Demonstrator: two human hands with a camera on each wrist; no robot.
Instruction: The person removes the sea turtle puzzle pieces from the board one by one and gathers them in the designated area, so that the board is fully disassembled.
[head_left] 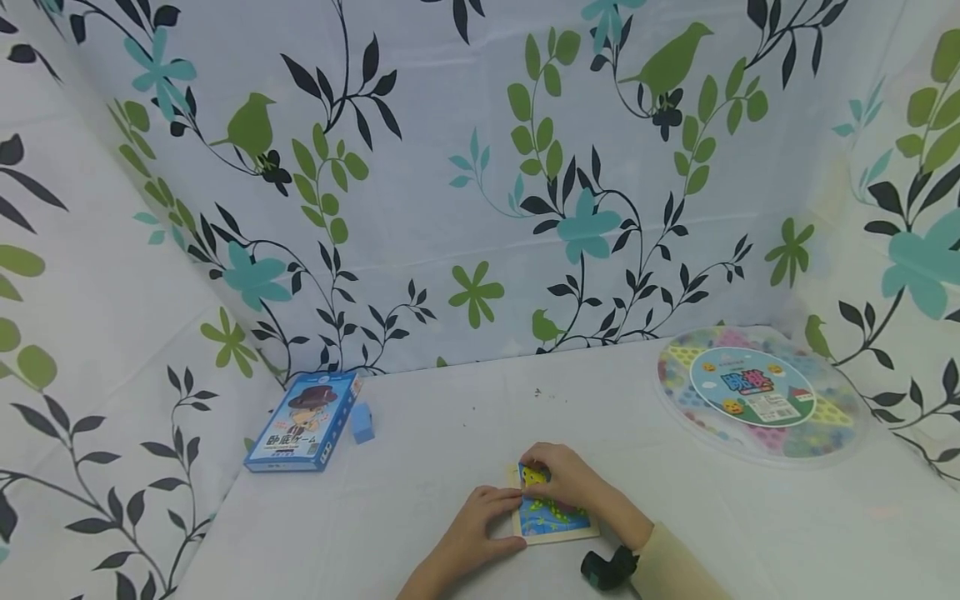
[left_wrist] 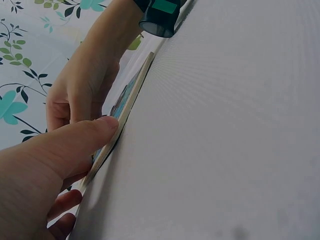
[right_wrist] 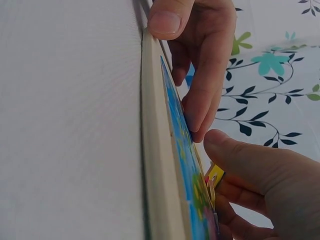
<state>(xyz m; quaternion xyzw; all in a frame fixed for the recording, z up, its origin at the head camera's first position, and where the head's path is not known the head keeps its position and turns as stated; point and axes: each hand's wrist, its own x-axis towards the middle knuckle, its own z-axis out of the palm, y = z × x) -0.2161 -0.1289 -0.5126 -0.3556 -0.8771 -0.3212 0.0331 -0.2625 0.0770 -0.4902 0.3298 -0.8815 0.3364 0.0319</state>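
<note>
A small wooden jigsaw puzzle with a blue and yellow picture lies flat on the white table. My left hand holds its left side, the thumb on the pale wooden rim and a finger reaching over the picture. Above the puzzle's upper part, my right hand pinches a yellow puzzle piece between thumb and fingers. That piece is tilted up from the picture in the right wrist view. The right fingers hide part of the picture in the head view.
A blue card game box lies at the back left, with a small blue block beside it. A round clear-covered pack with a colourful label rests at the back right. Patterned cloth hangs behind the table.
</note>
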